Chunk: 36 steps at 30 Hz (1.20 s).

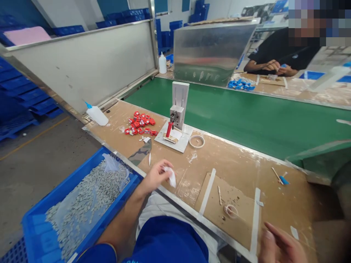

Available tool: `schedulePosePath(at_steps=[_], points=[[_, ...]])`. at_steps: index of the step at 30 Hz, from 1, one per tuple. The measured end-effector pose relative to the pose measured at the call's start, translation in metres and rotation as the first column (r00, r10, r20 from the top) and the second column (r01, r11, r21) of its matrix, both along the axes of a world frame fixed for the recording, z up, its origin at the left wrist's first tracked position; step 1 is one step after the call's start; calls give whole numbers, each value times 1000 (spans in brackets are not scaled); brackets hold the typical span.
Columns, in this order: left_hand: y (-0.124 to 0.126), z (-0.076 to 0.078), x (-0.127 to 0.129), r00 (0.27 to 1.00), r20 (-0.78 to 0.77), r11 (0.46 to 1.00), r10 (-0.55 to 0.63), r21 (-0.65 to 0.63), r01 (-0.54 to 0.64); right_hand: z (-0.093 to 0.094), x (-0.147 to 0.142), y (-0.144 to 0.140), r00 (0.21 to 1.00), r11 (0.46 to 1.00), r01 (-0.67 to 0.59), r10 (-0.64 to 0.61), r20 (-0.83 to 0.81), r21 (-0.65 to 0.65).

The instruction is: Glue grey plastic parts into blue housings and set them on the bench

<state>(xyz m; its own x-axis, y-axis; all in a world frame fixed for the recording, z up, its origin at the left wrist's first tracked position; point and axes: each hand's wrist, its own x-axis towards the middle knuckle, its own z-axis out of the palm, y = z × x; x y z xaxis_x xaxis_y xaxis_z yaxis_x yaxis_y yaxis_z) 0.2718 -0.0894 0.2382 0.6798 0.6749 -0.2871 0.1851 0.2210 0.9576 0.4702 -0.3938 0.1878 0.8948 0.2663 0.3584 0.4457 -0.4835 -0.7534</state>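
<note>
My left hand (157,176) is closed on a crumpled white tissue-like piece (172,178) above the table's front edge. My right hand (279,245) is at the lower right, index finger stretched out and nothing seen in it; part of it lies beyond the frame. Close to it is a cardboard sheet (241,228) taped down with white strips, bearing a small clear round dish (231,211) and a white stick (219,195). Beyond my left hand stands a metal clamp fixture (177,113) with a red handle (169,129). Small red parts (141,123) lie in a pile left of it.
At left, a blue bin (35,215) holds many small grey parts. A white squeeze bottle (98,115) lies near the table's left corner. A tape roll (196,141) sits beside the fixture. Behind runs a green conveyor belt (233,109); across it a person (279,54) handles something blue.
</note>
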Motion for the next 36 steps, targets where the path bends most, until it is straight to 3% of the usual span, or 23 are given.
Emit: schedulePosePath(at_steps=[1,3,5,6,10,12,17,25,33,36], points=[[-24,3,10,992,44,987,-118,-102,122,16,-16,9,984,981,-178,178,3,79],[-62,6,25,961,108,938,-256,-213,274,42,-42,32,816,811,-578,578,38,83],[-84,7,34,954,136,923,-266,-249,293,57,-55,56,695,692,-715,719,-6,95],[-89,7,37,959,139,921,-248,-274,278,60,-56,66,683,678,-723,730,-8,131],[-85,4,46,962,135,871,-239,-409,273,55,-50,82,742,713,-650,670,17,263],[-82,4,48,957,143,868,-252,-405,289,49,-48,82,764,728,-628,644,40,274],[-85,5,47,960,149,931,-235,-249,267,40,-50,78,799,764,-587,599,44,266],[-90,9,50,969,178,981,-172,-60,185,48,-57,76,824,802,-538,565,-37,261],[-85,15,44,968,148,978,-200,86,189,51,-60,86,820,812,-538,567,-82,227],[-75,15,41,956,100,947,-277,196,254,53,-60,87,780,795,-549,598,-183,260]])
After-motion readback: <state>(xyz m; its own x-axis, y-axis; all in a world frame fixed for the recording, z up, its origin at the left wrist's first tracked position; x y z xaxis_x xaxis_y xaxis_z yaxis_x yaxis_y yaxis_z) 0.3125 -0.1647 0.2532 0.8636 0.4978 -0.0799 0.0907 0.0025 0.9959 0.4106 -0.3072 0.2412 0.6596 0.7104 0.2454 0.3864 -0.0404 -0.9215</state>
